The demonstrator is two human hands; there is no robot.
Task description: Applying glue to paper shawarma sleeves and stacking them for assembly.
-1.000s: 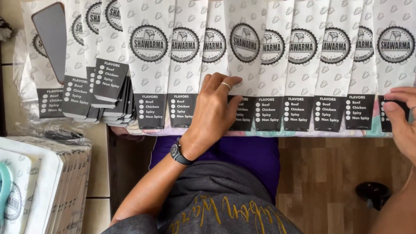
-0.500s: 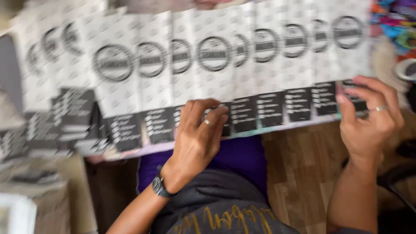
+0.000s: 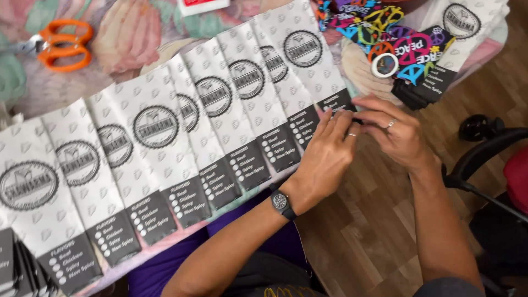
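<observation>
A row of several white paper bags (image 3: 165, 137) with round black emblems and black bottom strips lies overlapped along the table's front edge. My left hand (image 3: 324, 157), with a ring and a black wristwatch (image 3: 281, 202), rests flat on the bottom of the rightmost bag (image 3: 305, 60). My right hand (image 3: 393, 135), also ringed, meets it at that bag's black strip, fingertips pinching the lower right corner.
Orange-handled scissors (image 3: 58, 47) lie at the back left on a floral tablecloth (image 3: 121, 38). A colourful patterned pouch (image 3: 379, 33) with a tape roll (image 3: 384, 65) sits at the right, beside more bags (image 3: 456, 38). A dark chair (image 3: 489, 159) stands over the wood floor.
The view swung right and tilted. My left hand slid from the middle of the row to its right end. My right hand came in from the far right to join it.
</observation>
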